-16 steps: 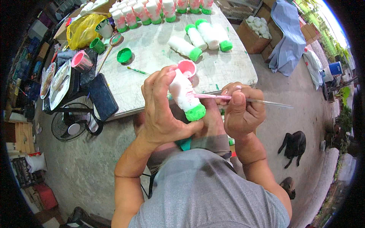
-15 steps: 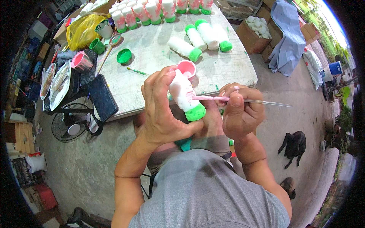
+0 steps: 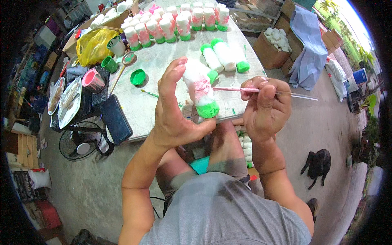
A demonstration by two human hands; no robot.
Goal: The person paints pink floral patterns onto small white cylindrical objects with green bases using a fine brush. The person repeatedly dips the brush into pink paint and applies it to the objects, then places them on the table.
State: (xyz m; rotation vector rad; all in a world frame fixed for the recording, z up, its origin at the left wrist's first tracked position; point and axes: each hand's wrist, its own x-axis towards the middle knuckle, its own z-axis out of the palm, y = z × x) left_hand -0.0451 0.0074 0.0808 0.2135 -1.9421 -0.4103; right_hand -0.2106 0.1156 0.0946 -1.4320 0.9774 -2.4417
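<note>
Between the thumb and fingers of my left hand (image 3: 169, 112) is a white candle-shaped cylinder (image 3: 194, 74). It stands tilted, with a bright green base at the thumb and a raised flower-like pattern painted pink on its side. My right hand (image 3: 267, 108) pinches a thin paintbrush (image 3: 232, 89) with a clear handle end. The brush lies nearly level, its pink tip at the right edge of the painted pattern; whether it touches cannot be made out. Behind the held piece, more white cylinders with green ends (image 3: 222, 54) lie on the table.
Rows of pink-and-green painted cylinders (image 3: 166, 27) stand at the table's back. Left are a green paint lid (image 3: 138, 76), a pink paint cup (image 3: 93, 79), a green cup (image 3: 109, 64), a second brush (image 3: 150, 93) and a dark tablet (image 3: 116, 116). A black dog (image 3: 317, 163) is on the right floor.
The pink area on the held cylinder has grown and now covers the raised pattern. Both hands sit slightly farther apart, the brush tip has shifted right and up, and the view has shifted.
</note>
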